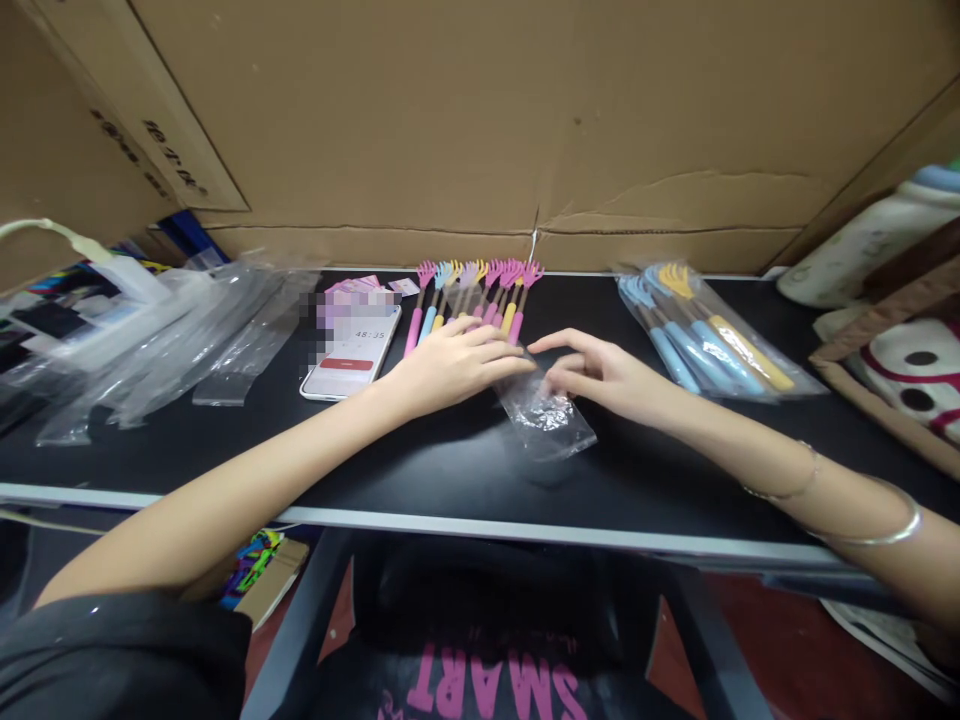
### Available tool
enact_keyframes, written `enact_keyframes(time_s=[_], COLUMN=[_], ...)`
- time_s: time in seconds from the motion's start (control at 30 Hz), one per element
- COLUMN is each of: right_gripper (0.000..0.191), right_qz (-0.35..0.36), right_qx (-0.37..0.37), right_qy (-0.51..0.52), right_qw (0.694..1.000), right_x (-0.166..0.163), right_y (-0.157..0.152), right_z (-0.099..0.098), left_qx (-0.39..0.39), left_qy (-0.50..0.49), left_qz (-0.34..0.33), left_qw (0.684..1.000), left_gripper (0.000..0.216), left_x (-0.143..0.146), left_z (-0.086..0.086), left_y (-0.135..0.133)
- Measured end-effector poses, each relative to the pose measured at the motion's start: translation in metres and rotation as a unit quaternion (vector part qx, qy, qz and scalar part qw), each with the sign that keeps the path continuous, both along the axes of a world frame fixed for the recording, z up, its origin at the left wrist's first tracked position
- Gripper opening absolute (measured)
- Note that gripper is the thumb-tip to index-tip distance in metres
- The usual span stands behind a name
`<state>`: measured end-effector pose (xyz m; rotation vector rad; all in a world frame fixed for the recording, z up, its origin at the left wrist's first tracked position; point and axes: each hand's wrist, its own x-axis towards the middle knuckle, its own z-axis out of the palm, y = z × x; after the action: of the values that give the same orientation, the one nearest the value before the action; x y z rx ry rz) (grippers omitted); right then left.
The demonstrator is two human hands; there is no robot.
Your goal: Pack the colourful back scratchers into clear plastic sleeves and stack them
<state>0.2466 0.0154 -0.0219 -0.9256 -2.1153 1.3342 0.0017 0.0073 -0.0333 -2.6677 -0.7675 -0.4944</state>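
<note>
My left hand (476,360) lies with its fingers stretched out over the lower ends of a row of small back scratchers (517,290). These have pink, blue and yellow handles and claw-shaped heads. Its fingertips reach the top of a clear plastic bag (551,425) on the table. From the other side, my right hand (589,370) touches the same bag, index finger extended and thumb and other fingers bent against the film. Whatever lies under my left palm is hidden. Further right, a clear bag holds several blue scratchers (701,335) and a yellow one (750,350).
A phone (352,355) showing a timer lies left of the scratchers. Many clear plastic sleeves (225,330) are piled at the left. Cardboard (480,120) walls the back of the black table (420,460). A bottle (862,250) and a bag with a cartoon face (915,370) stand right.
</note>
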Motion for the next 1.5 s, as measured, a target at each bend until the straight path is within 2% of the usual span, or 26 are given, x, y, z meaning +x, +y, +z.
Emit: enact_keyframes(time_s=[0.13, 0.23, 0.3, 0.43, 0.6, 0.8, 0.97, 1.13, 1.27, 1.37, 1.5], right_gripper=[0.031, 0.029, 0.031, 0.033, 0.033, 0.034, 0.035, 0.042, 0.048, 0.043, 0.031], right_qz=[-0.049, -0.091, -0.094, -0.06, -0.046, -0.058, -0.13, -0.188, -0.189, -0.174, -0.184], right_qx=[0.142, 0.28, 0.348, 0.419, 0.471, 0.501, 0.493, 0.386, 0.337, 0.31, 0.298], right_qy=[-0.066, -0.184, -0.239, -0.29, -0.317, -0.354, -0.441, -0.505, -0.536, -0.555, -0.556], right_qw=[0.986, 0.938, 0.902, 0.859, 0.822, 0.788, 0.739, 0.749, 0.751, 0.752, 0.754], right_x=[-0.002, -0.011, -0.019, -0.029, -0.023, -0.004, 0.015, 0.027, 0.029, 0.027, 0.024], right_y=[0.022, 0.041, 0.049, 0.054, 0.049, 0.041, 0.021, 0.012, 0.018, 0.021, 0.02], right_z=[0.008, 0.009, 0.005, -0.008, -0.014, -0.008, 0.0, 0.012, 0.013, 0.01, 0.009], left_qx=[-0.008, 0.004, 0.014, 0.021, 0.032, 0.026, 0.027, 0.013, -0.045, -0.086, -0.108], left_qy=[0.01, 0.016, 0.021, 0.022, 0.025, 0.025, 0.056, 0.063, 0.055, 0.063, 0.086], left_qz=[-0.004, -0.009, -0.012, -0.013, -0.018, -0.018, -0.002, 0.009, 0.026, 0.028, 0.005], left_qw=[1.0, 1.0, 1.0, 0.999, 0.999, 0.999, 0.998, 0.998, 0.997, 0.994, 0.99], left_gripper=[0.033, 0.034, 0.035, 0.037, 0.035, 0.036, 0.036, 0.037, 0.048, 0.056, 0.055], left_x=[-0.001, -0.001, -0.002, -0.004, -0.005, -0.006, -0.006, -0.007, -0.008, -0.005, 0.008], left_z=[-0.001, -0.004, -0.006, -0.007, -0.008, -0.007, -0.005, -0.004, 0.003, 0.011, 0.018], left_y=[0.0, -0.001, -0.001, -0.001, 0.001, 0.0, -0.002, -0.003, -0.009, -0.014, -0.017])
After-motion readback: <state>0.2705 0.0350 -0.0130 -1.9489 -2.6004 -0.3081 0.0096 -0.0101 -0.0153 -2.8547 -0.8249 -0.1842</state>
